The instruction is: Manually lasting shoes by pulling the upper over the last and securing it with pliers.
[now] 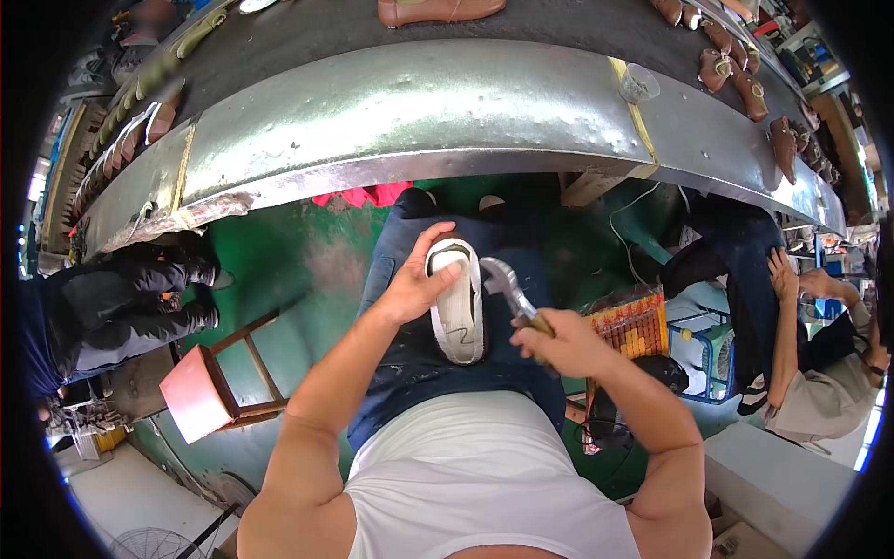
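Observation:
A shoe lies over my lap with its pale sole side up and a dark line drawn near the heel. My left hand is closed round its upper left side, the thumb pressing on the sole. Just right of the shoe, my right hand grips metal pincers by the handle. Their curved silver head points up and left, close to the shoe's edge; I cannot tell whether it touches. The fingers partly hide the handle.
A metal-edged bench curves ahead, with brown shoes along its right side and a clear cup on the rim. A stool stands left. People sit on both sides; a blue plastic stool is at right.

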Tool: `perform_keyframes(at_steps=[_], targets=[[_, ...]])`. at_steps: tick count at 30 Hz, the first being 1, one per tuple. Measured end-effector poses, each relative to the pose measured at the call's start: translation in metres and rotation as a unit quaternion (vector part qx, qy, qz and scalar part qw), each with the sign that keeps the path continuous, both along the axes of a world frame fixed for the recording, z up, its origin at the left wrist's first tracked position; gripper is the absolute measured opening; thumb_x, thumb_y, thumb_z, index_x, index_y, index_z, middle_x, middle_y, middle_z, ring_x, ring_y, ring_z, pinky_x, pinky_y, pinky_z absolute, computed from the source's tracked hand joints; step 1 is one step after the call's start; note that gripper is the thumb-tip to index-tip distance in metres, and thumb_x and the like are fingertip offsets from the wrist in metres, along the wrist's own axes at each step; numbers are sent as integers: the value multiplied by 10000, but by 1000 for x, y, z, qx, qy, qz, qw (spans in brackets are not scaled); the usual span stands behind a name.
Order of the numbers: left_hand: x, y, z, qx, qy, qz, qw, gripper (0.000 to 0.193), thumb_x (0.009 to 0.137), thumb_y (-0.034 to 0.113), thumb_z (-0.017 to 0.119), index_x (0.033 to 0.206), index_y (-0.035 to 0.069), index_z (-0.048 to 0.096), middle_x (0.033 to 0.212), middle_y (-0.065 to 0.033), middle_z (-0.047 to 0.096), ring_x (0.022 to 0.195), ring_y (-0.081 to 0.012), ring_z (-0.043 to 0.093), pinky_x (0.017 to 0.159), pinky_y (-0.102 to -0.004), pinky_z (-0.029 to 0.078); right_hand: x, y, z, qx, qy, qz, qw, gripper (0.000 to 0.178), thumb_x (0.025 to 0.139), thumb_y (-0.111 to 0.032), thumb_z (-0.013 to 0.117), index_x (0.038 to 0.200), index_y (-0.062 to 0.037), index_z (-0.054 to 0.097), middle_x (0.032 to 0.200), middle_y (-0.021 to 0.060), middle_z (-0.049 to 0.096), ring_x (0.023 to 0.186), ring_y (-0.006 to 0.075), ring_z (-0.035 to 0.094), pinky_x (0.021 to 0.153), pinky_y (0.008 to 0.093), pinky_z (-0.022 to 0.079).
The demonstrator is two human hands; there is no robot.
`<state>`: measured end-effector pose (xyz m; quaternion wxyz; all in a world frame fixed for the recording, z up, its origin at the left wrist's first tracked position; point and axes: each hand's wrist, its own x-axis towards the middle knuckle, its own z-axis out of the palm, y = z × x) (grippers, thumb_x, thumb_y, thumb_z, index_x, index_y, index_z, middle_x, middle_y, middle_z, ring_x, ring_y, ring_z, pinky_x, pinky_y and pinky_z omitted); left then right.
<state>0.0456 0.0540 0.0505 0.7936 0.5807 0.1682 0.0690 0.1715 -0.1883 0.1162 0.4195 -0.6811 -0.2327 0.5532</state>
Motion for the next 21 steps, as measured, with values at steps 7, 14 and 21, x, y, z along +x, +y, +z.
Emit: perform_keyframes(at_steps=[7, 14, 21], targets=[[-3, 5, -33, 133, -38, -35, 990, 531, 1027, 262, 493, 1488, 89, 295, 1453, -129, 403, 1345, -251, 412, 1110, -357, 327, -9, 21, -12, 23, 38, 47, 998, 306, 996, -205, 558, 1177, 41, 585, 1026, 88, 671, 982, 156, 630, 884, 324, 502], [0, 2, -3, 251, -4, -27, 968, 438, 989, 144, 526, 1407, 38, 450, 1464, -168, 427, 1352, -281, 430, 1115, -353, 330, 0, 29, -9, -14, 1, 47, 999, 219, 976, -211, 570, 1031, -3, 607, 769, 61, 648, 634, 187, 609, 613, 327, 496], [10, 16, -24, 241, -42, -41, 969, 436, 962, 36, 536, 1395, 35, 487, 1429, -87, 487, 1327, -191, 438, 1107, -323, 328, -42, 35, -80, 88, -193, -85, 974, 223, 948, -171, 600, 1085, 5, 590, 758, 145, 641, 683, 274, 641, 655, 367, 501]])
